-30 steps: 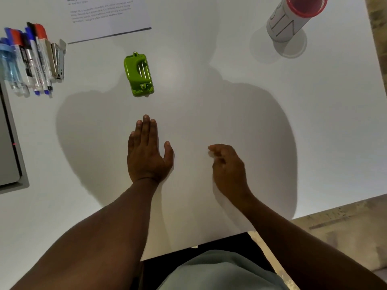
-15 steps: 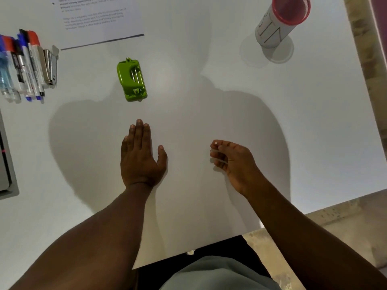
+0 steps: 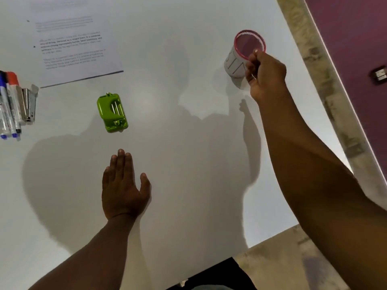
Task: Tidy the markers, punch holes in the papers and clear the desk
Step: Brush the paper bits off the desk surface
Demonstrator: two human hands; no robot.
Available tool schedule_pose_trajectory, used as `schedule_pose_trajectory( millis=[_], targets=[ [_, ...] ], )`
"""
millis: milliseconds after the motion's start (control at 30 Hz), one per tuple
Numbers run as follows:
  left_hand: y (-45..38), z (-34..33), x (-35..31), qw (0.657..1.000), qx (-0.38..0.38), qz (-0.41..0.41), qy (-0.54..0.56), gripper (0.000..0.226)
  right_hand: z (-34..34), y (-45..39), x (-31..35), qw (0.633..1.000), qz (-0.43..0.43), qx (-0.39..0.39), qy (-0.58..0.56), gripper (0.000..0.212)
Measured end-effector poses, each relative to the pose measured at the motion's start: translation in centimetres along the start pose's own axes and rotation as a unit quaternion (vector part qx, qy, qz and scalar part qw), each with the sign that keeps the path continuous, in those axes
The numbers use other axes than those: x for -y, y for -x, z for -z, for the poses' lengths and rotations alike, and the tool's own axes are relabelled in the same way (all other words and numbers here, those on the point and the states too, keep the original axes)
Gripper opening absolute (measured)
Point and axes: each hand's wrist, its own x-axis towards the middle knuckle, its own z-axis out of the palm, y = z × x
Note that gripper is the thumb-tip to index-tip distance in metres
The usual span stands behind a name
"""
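White desk (image 3: 188, 143): left hand (image 3: 123, 189) flat, right hand (image 3: 266, 74) gripping cup (image 3: 240, 57).

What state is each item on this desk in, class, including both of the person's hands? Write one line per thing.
Pen cup: upright, empty as far as visible, gripped at its rim.
Right hand: closed on the pen cup.
Left hand: open, flat on the desk.
Hole punch: unused, lying apart from the paper.
Paper: flat, printed side up.
Markers: capped, lying side by side.
Stapler: closed, beside the markers.
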Motion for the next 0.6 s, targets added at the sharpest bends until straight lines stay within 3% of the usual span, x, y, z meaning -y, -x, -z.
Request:
schedule_pose_trajectory(
  millis=[100,300,433,600],
  targets=[
    [0.0,0.0,0.0,1.0,0.002,0.0,0.003,0.074,-0.5,-2.8,1.6,0.986,0.07,-0.024,0.151,0.013],
    [-0.1,-0.1,0.1,1.0,-0.007,-0.005,0.003,0.075,-0.7,-7.7,2.3,0.897,0.175,-0.086,0.396,0.02],
    [-0.1,-0.2,0.1,1.0,-0.01,-0.008,0.005,0.075,-1.1,-8.7,1.9,0.868,0.207,-0.093,0.442,0.016],
    [-0.1,-0.1,0.1,1.0,-0.008,-0.004,0.0,0.074,-1.5,-6.4,1.3,0.874,0.273,-0.114,0.386,0.03]
  ],
)
